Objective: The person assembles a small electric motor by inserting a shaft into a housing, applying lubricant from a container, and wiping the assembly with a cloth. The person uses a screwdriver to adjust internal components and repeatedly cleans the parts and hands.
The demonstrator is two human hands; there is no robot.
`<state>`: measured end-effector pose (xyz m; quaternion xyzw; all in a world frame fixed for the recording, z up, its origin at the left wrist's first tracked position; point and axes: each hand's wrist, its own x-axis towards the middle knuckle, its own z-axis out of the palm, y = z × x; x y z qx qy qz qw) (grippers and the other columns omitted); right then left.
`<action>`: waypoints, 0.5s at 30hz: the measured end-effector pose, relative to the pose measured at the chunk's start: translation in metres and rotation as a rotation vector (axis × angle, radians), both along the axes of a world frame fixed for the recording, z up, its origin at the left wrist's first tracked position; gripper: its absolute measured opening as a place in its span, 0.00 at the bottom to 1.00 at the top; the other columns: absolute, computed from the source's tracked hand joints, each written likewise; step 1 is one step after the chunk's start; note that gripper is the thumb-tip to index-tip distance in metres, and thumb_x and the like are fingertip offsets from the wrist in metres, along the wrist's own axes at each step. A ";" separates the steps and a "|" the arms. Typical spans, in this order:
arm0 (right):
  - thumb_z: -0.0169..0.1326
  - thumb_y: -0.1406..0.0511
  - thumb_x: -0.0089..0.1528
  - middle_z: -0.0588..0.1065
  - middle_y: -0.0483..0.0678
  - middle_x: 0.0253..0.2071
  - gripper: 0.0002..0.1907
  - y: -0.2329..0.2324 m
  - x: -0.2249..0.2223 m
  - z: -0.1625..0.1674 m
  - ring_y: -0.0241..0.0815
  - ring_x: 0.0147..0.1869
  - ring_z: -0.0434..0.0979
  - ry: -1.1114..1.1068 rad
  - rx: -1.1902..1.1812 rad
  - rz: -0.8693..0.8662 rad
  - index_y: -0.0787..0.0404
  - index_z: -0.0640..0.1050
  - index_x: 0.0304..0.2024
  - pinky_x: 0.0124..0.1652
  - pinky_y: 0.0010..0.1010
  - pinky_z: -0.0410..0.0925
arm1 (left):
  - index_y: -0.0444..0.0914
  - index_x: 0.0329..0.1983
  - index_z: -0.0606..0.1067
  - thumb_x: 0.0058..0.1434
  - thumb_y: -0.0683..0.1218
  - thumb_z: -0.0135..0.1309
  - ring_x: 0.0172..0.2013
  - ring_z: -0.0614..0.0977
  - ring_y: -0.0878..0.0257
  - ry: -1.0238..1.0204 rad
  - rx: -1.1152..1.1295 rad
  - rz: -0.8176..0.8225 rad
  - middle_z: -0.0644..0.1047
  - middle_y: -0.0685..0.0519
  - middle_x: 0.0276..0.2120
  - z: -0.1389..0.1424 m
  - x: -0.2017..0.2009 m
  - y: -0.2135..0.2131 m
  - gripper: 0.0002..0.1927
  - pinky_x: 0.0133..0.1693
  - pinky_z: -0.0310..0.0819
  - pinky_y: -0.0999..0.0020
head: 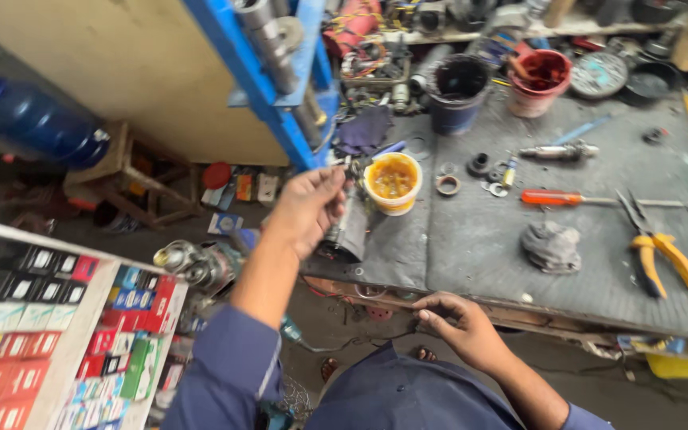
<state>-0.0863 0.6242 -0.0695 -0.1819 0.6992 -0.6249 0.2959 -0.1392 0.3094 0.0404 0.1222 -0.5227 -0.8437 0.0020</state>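
The right hand [459, 326] is bracing on the counter [519, 239] edge, fingers curled; the left hand [308, 209] is gripping a metal cylinder [349, 231] beside the grease tub [392, 181].

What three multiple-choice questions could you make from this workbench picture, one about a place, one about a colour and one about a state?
1. Where do the pliers lie?
A. On the right part of the bench
B. On the floor
C. Inside the red bucket

2. What colour is the screwdriver's handle?
A. Blue
B. Red-orange
C. White

3. How is the small tub of yellow grease?
A. Lidded
B. Tipped over
C. Open and upright

Answers: 1 A, they rest on the grey bench top near its right end. 2 B, the handle beside the washers is red-orange. 3 C, the grease shows from above, next to the left hand holding a dark metal part; the right hand rests at the bench edge.
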 end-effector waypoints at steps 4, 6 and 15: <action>0.58 0.66 0.62 0.81 0.45 0.42 0.11 -0.040 0.003 0.016 0.32 0.47 0.80 0.114 0.004 0.129 0.64 0.83 0.45 0.47 0.27 0.73 | 0.34 0.46 0.76 0.65 0.45 0.59 0.30 0.78 0.69 0.115 0.115 0.184 0.79 0.54 0.34 0.017 0.091 -0.004 0.11 0.31 0.75 0.73; 0.59 0.66 0.61 0.82 0.45 0.42 0.11 -0.060 0.007 0.025 0.33 0.46 0.82 0.255 0.012 0.188 0.64 0.83 0.45 0.48 0.26 0.73 | 0.33 0.48 0.76 0.65 0.44 0.58 0.31 0.78 0.70 0.180 -0.101 0.327 0.79 0.55 0.34 0.038 0.138 -0.012 0.12 0.32 0.75 0.74; 0.60 0.64 0.62 0.82 0.48 0.43 0.11 -0.157 0.046 0.044 0.39 0.47 0.82 0.369 -0.058 0.427 0.62 0.83 0.45 0.47 0.31 0.73 | 0.36 0.44 0.78 0.63 0.42 0.60 0.36 0.82 0.52 0.015 -1.640 0.605 0.80 0.49 0.37 0.116 0.251 -0.072 0.08 0.37 0.76 0.62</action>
